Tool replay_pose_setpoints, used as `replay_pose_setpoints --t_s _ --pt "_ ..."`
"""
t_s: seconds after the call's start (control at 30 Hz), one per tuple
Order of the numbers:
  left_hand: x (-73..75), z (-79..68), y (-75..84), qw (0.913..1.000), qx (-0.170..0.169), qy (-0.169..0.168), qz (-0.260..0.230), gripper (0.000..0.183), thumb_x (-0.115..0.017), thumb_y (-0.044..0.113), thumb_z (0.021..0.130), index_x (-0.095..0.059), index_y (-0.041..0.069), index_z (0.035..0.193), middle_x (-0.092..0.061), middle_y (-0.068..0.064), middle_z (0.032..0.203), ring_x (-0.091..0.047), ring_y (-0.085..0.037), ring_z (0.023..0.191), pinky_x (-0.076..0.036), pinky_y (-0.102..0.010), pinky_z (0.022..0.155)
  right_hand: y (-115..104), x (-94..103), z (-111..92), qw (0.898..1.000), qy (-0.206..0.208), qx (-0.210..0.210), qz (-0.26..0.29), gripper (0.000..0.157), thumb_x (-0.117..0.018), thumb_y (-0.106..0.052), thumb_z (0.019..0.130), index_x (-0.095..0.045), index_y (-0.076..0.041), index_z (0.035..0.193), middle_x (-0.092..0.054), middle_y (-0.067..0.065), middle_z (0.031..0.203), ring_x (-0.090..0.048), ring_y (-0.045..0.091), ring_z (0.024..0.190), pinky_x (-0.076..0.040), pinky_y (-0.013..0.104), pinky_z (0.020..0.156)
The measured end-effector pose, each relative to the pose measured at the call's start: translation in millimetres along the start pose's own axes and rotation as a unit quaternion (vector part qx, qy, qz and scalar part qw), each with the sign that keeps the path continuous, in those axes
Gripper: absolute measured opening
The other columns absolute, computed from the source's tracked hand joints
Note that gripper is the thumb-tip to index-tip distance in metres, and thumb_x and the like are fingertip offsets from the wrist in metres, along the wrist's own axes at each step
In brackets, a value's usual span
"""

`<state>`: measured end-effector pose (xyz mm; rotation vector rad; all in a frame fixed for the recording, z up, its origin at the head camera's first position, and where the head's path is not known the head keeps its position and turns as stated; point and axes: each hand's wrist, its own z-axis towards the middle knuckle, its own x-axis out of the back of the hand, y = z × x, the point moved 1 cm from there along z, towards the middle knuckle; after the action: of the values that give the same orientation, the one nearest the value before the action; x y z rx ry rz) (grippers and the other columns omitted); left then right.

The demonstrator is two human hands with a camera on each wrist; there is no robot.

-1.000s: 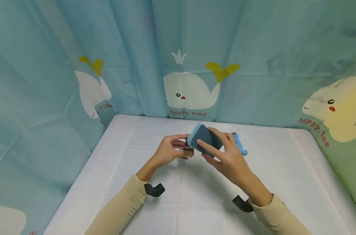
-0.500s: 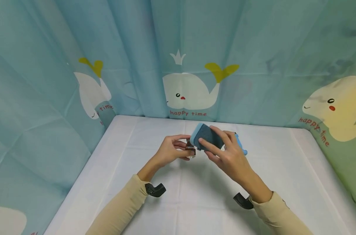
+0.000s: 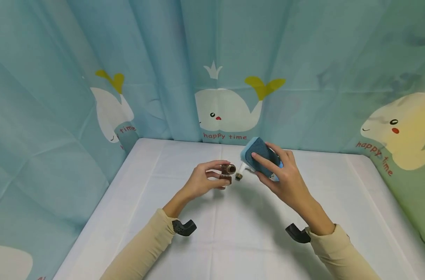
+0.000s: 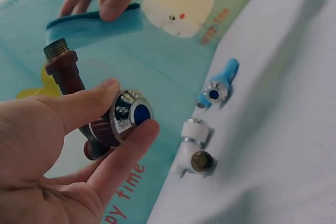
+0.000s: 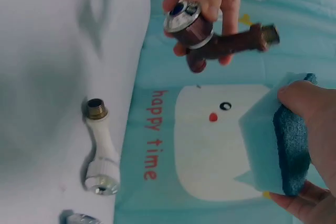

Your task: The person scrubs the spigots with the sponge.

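Note:
In the head view my left hand (image 3: 198, 179) holds a dark red tap (image 3: 228, 169) above the table, its round threaded end facing me. The left wrist view shows thumb and fingers gripping this tap around its chrome knob (image 4: 131, 111), which has a blue centre; the threaded brass inlet (image 4: 56, 50) sticks out beyond the hand. My right hand (image 3: 287, 181) pinches a two-layer sponge (image 3: 257, 147), light blue on one side and dark blue on the other. A gap separates the sponge from the tap in the right wrist view.
On the white tabletop (image 3: 212, 233) lies a white tap (image 5: 103, 140) with a brass threaded end, just past the hands. A blue tap (image 4: 227, 74) rests near it, partly behind the sponge in the head view. A whale-print curtain (image 3: 303, 77) borders the table.
My right hand has moved the sponge right and slightly up, off the tap it overlapped. The red tap's threaded end and the white tap now show. My left hand stays nearly in place.

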<state>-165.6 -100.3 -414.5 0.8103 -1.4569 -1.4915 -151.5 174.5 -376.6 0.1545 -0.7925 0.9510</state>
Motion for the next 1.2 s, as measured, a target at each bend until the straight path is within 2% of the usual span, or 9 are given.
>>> replay_pose_setpoints --t_s 0.1,0.2,0.4,0.6,0.73,0.83,0.97,1.07,1.2 --pt "-0.1 -0.5 -1.2 0.9999 -0.006 0.009 0.001 0.055 -0.081 -0.003 0.085 -0.064 0.007 0.137 -0.04 -0.008 0.154 -0.073 -0.027 0.098 -0.063 -0.043 0.074 4.7 -0.9 -3.9 1.0 0.002 -0.011 0.014 0.064 -0.089 -0.005 0.076 -0.069 -0.016 0.136 -0.048 0.025 0.148 -0.05 0.045 0.112 -0.057 0.057 0.08" --pt "0.6 -0.1 -1.7 0.9995 -0.022 0.012 0.018 0.052 -0.083 -0.004 0.083 -0.064 0.007 0.131 -0.027 0.001 0.163 -0.073 -0.027 0.096 -0.063 -0.043 0.07 6.3 -2.7 -7.9 1.0 0.007 -0.014 0.017 0.064 -0.09 -0.003 0.075 -0.069 -0.014 0.135 -0.049 0.026 0.147 -0.051 0.045 0.111 -0.057 0.057 0.078" --pt "3.6 1.7 -2.7 0.9986 -0.041 -0.019 0.026 0.049 -0.084 -0.006 0.081 -0.057 0.006 0.119 -0.053 -0.011 0.127 -0.071 -0.027 0.091 -0.063 -0.041 0.067 7.9 -4.9 -13.1 1.0 0.014 -0.015 0.022 0.064 -0.09 -0.002 0.074 -0.07 -0.014 0.134 -0.05 0.027 0.146 -0.052 0.045 0.109 -0.056 0.056 0.076" --pt "3.8 1.3 -10.6 0.9984 -0.037 -0.027 0.034 0.027 -0.067 0.0 0.098 -0.061 -0.004 0.124 -0.059 -0.021 0.116 -0.067 -0.021 0.094 -0.062 -0.036 0.078 10.1 -6.8 -18.7 0.999 0.001 -0.025 0.025 0.063 -0.09 -0.004 0.076 -0.07 -0.013 0.134 -0.049 0.028 0.146 -0.052 0.045 0.111 -0.057 0.057 0.077" --pt "2.6 0.8 -12.7 0.9933 -0.049 -0.002 0.105 0.026 -0.061 0.011 0.104 -0.066 0.0 0.128 -0.069 -0.02 0.11 -0.07 -0.02 0.086 -0.06 -0.03 0.074 11.1 -8.1 -22.7 0.999 -0.008 -0.034 0.026 0.062 -0.09 -0.005 0.076 -0.069 -0.014 0.135 -0.049 0.027 0.146 -0.052 0.046 0.115 -0.057 0.059 0.079" --pt "2.8 0.6 -13.4 0.986 -0.054 0.027 0.155 0.023 -0.064 0.017 0.104 -0.068 0.006 0.123 -0.075 -0.011 0.097 -0.068 -0.029 0.08 -0.052 -0.027 0.067 11.4 -8.6 -25.4 0.999 -0.01 -0.04 0.028 0.062 -0.089 -0.005 0.076 -0.069 -0.014 0.134 -0.049 0.027 0.145 -0.052 0.044 0.113 -0.057 0.057 0.077" --pt "3.3 -0.7 -13.6 0.9938 -0.033 0.009 0.106 0.021 -0.058 0.017 0.107 -0.059 0.005 0.125 -0.071 -0.014 0.081 -0.064 -0.037 0.069 -0.053 -0.034 0.063 11.7 -8.7 -28.3 0.998 -0.014 -0.046 0.027 0.061 -0.089 -0.005 0.077 -0.07 -0.013 0.134 -0.049 0.027 0.145 -0.052 0.043 0.112 -0.058 0.055 0.075" --pt "3.4 -2.7 -13.2 0.9984 0.001 -0.022 0.051 0.021 -0.051 0.02 0.11 -0.05 0.008 0.128 -0.067 -0.025 0.078 -0.061 -0.028 0.063 -0.055 -0.035 0.062 12.2 -8.8 -30.2 0.998 -0.017 -0.049 0.026 0.06 -0.089 -0.006 0.077 -0.07 -0.013 0.134 -0.049 0.026 0.145 -0.053 0.043 0.112 -0.058 0.056 0.076" --pt "3.5 -4.5 -13.1 0.9979 0.041 -0.049 0.007 0.024 -0.044 0.027 0.112 -0.041 0.012 0.131 -0.062 -0.026 0.08 -0.057 -0.021 0.065 -0.052 -0.031 0.064 12.8 -9.3 -32.4 0.998 -0.021 -0.053 0.026 0.06 -0.089 -0.007 0.078 -0.07 -0.014 0.134 -0.049 0.027 0.144 -0.053 0.044 0.113 -0.057 0.057 0.077"
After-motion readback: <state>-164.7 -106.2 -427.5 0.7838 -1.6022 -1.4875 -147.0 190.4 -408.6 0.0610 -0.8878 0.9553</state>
